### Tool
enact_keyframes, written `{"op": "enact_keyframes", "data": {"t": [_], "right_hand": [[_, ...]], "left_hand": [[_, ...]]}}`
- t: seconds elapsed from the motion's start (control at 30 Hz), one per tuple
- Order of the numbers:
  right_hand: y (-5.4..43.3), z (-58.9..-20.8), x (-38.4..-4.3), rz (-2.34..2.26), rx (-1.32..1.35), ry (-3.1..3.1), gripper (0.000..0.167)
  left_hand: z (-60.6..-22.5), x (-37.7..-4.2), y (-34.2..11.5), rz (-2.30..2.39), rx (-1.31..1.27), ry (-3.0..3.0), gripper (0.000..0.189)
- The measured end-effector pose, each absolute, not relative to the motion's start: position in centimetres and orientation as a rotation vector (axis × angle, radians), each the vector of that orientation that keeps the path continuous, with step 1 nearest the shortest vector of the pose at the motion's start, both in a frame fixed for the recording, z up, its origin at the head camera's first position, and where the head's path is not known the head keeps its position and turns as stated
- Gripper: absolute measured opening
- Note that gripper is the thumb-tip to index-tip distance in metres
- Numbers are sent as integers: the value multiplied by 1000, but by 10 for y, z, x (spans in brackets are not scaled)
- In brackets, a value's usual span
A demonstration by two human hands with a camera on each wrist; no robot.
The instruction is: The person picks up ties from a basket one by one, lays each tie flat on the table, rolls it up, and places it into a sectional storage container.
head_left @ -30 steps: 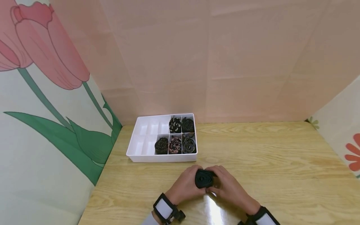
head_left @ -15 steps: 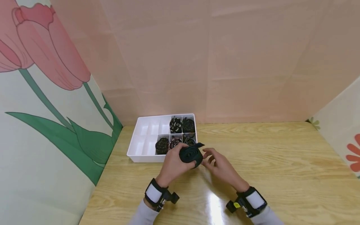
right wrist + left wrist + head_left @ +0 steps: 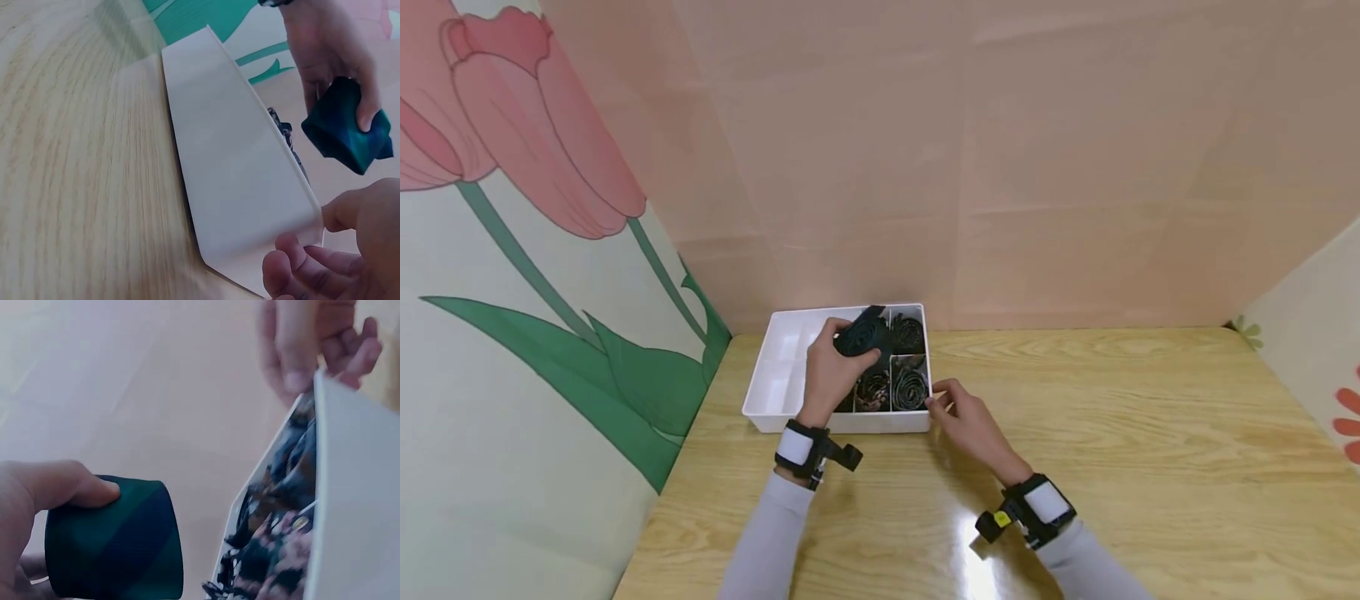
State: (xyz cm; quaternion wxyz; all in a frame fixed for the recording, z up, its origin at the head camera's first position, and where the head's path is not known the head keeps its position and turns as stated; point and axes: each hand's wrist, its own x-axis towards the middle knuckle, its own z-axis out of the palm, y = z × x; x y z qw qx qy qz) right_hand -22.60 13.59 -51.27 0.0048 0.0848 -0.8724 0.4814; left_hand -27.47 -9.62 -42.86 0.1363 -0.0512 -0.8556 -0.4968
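Observation:
My left hand (image 3: 829, 375) grips a rolled necktie (image 3: 863, 335) above the middle of the white divided box (image 3: 842, 423). In the left wrist view the tie (image 3: 125, 544) shows dark green and navy stripes, with the thumb pressed on its outer side. A loose end sticks up from the roll. My right hand (image 3: 967, 423) holds the box's front right corner with thumb and curled fingers, as the right wrist view shows at the box wall (image 3: 244, 156). Several rolled ties, such as a dark one (image 3: 911, 388), sit in the right-hand compartments; the left hand and its tie partly hide others.
The left compartments (image 3: 781, 387) of the box show bare white floors. A wooden table (image 3: 1112, 433) extends to the right and front. Behind the box stands a pinkish backdrop (image 3: 850, 167); a tulip-printed panel (image 3: 550, 400) rises at the left.
The left hand has carried the rolled tie from in front of the box, up and left, over its compartments. The right hand has let go of the tie and moved to the box's corner.

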Motion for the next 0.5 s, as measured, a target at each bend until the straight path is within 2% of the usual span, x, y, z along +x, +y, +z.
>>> {"op": "enact_keyframes", "data": {"t": [0.5], "right_hand": [[134, -518, -233, 1560, 262, -2732, 31]], "left_hand": [[-433, -343, -122, -1497, 104, -2415, 49]]}}
